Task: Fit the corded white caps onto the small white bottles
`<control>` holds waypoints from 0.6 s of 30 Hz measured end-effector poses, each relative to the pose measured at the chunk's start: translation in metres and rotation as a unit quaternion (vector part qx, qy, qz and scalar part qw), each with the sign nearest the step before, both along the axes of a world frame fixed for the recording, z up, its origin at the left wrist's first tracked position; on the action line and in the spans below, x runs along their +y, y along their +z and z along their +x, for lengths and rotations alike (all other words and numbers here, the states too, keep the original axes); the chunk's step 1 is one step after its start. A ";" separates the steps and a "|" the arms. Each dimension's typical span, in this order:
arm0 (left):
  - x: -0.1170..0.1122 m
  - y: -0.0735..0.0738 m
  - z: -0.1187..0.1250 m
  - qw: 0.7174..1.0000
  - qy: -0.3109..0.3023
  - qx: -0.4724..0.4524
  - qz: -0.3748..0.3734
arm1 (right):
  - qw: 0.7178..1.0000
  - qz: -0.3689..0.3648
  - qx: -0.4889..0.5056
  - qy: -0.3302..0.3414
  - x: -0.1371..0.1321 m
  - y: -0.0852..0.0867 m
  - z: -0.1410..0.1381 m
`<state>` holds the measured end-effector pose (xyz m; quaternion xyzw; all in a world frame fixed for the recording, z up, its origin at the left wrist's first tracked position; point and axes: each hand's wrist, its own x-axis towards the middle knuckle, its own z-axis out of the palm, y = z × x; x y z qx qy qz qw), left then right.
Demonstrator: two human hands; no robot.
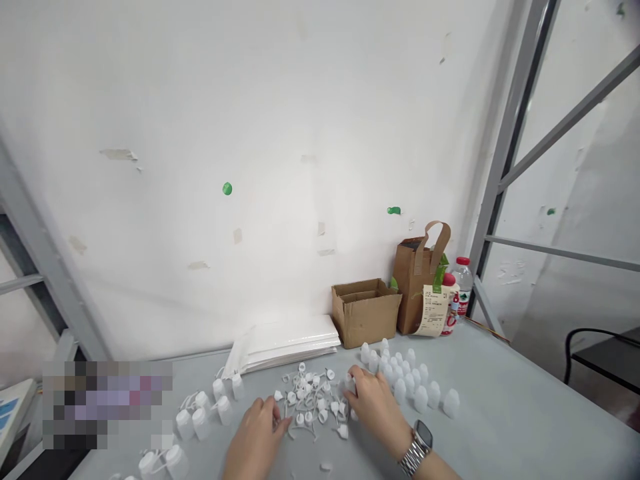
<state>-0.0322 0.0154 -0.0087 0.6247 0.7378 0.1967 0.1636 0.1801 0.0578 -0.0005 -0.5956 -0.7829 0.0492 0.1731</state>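
Note:
My left hand [257, 433] rests at the near left edge of a heap of small white caps with tethers [313, 399], fingers curled onto a cap. My right hand [375, 405], with a metal watch on the wrist, reaches into the right side of the heap; its fingertips pinch around a small white piece. A cluster of upright small white bottles [410, 380] stands just right of that hand. More white bottles with tethered caps [205, 413] lie to the left of my left hand.
On the grey table [500, 413] a stack of white flat packs [285, 343] lies by the wall. An open cardboard box [365, 310], a brown paper bag [417, 280] and a water bottle [463, 287] stand at the back right. Grey metal frame posts flank both sides.

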 end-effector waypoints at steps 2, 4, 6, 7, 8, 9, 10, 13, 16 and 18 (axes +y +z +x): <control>0.001 -0.004 0.001 1.000 -0.006 -0.002 0.007 | 1.000 -0.001 0.002 0.000 0.000 0.000 0.000; 0.001 -0.005 0.001 1.000 -0.008 -0.011 0.013 | 1.000 -0.002 0.006 0.001 -0.001 0.001 0.000; 0.002 -0.004 0.001 0.999 -0.008 -0.025 0.019 | 1.000 -0.002 0.010 0.002 -0.002 0.002 0.000; 0.002 -0.003 0.001 0.999 -0.006 -0.033 0.022 | 1.000 -0.002 0.011 0.002 -0.002 0.003 0.000; 0.002 -0.002 0.002 0.999 -0.002 -0.043 0.025 | 1.000 -0.002 0.013 0.002 -0.003 0.003 0.000; 0.002 -0.001 0.002 0.998 0.004 -0.054 0.030 | 1.000 -0.002 0.014 0.001 -0.003 0.004 0.000; 0.003 -0.001 0.002 0.997 0.011 -0.068 0.034 | 1.000 -0.002 0.014 0.000 -0.003 0.004 0.000; 0.006 0.001 0.001 0.990 0.029 -0.132 0.045 | 0.999 0.018 0.035 -0.005 -0.003 0.002 0.000; 0.010 0.002 0.000 0.973 0.039 -0.220 0.061 | 0.995 0.056 0.086 -0.003 -0.002 0.000 0.000; 0.012 0.003 -0.001 0.957 0.045 -0.277 0.071 | 0.991 0.064 0.116 -0.003 -0.001 -0.001 0.001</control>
